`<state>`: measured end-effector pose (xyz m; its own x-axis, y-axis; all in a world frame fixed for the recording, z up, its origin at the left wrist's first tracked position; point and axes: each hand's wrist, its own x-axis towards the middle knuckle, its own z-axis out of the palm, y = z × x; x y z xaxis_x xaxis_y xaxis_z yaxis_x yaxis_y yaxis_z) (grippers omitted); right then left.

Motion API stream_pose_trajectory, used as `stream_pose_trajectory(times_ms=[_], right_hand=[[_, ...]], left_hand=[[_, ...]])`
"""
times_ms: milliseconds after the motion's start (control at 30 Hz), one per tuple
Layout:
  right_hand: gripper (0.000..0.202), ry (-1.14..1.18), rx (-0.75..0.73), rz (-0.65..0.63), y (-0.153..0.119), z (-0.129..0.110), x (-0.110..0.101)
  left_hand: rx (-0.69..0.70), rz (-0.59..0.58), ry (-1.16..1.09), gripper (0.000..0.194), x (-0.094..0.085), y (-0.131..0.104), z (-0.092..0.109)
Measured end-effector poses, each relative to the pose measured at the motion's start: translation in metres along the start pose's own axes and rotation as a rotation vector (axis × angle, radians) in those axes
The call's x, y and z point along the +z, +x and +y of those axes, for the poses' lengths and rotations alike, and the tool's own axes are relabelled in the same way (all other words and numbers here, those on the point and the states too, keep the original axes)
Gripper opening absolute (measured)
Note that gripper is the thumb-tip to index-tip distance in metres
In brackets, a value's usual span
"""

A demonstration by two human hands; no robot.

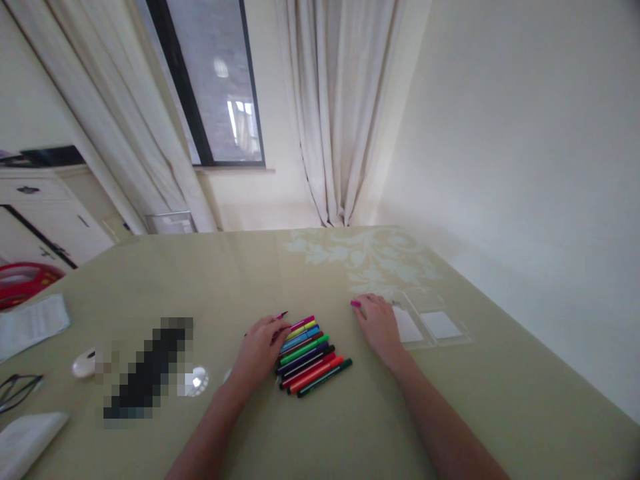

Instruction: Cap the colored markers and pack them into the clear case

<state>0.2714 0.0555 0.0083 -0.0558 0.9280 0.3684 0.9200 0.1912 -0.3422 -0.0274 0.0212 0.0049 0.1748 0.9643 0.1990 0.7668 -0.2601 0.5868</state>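
Note:
Several coloured markers [310,357] lie side by side in a slanted row on the table. At the row's upper left end, my left hand [260,347] has its fingers closed around an uncapped pink marker, whose dark tip [284,314] points up and right beyond the fingers. My right hand [376,323] is to the right of the row, fingers closed on a small pink cap [355,304]. Beside that hand lies a clear plastic case [429,340] with white cards [441,325] in it, partly hidden by the hand.
On the left of the table [210,280] are a white mouse [85,364], a blurred dark object [147,373], glasses [20,390], a white object [30,437] and a pale cloth or paper [35,325]. A wall [540,200] borders the right side.

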Motion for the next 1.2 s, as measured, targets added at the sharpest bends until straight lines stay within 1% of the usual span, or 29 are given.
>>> stream_pose_trajectory(times_ms=[67, 133, 267, 333, 400, 467, 533, 667, 733, 800, 933, 1200], right_hand=[[0.015, -0.057, -0.007, -0.029, -0.002, -0.004, 0.000], [0.012, -0.072, -0.009, -0.047, -0.002, -0.007, -0.001], [0.010, -0.073, -0.013, -0.093, -0.002, -0.007, -0.002], [0.010, -0.065, -0.030, -0.098, -0.002, -0.007, -0.001], [0.010, -0.012, -0.045, -0.084, -0.002, -0.007, 0.000], [0.010, 0.114, -0.044, -0.062, -0.002, -0.009, 0.002], [0.010, 0.292, -0.041, -0.040, -0.002, -0.014, 0.003], [0.011, 0.616, -0.057, -0.003, -0.006, -0.031, -0.001], [0.013, 0.726, -0.070, -0.025, -0.009, -0.041, -0.007], [0.014, 0.809, -0.081, -0.058, -0.011, -0.049, -0.013], [0.016, 0.879, -0.093, -0.085, -0.013, -0.057, -0.019], [0.015, 0.908, -0.129, -0.097, -0.013, -0.055, -0.014]], left_hand=[[0.016, -0.015, 0.001, 0.031, -0.002, 0.000, 0.000], [-0.004, 0.007, 0.016, 0.034, -0.005, 0.001, -0.002], [-0.131, 0.132, 0.128, 0.038, -0.012, 0.002, -0.014], [-0.174, 0.166, 0.214, 0.036, -0.014, 0.001, -0.021], [-0.189, 0.157, 0.280, 0.033, -0.014, 0.000, -0.025], [-0.181, 0.152, 0.286, 0.030, -0.014, 0.000, -0.024], [-0.156, 0.171, 0.198, 0.028, -0.012, 0.001, -0.020], [-0.099, 0.167, -0.123, 0.026, -0.008, 0.002, -0.002], [-0.078, 0.143, -0.211, 0.024, -0.005, 0.000, 0.007], [-0.059, 0.115, -0.254, 0.023, -0.003, -0.001, 0.014], [-0.060, 0.093, -0.282, 0.024, -0.002, -0.003, 0.020], [-0.058, 0.073, -0.298, 0.022, 0.001, -0.004, 0.020]])
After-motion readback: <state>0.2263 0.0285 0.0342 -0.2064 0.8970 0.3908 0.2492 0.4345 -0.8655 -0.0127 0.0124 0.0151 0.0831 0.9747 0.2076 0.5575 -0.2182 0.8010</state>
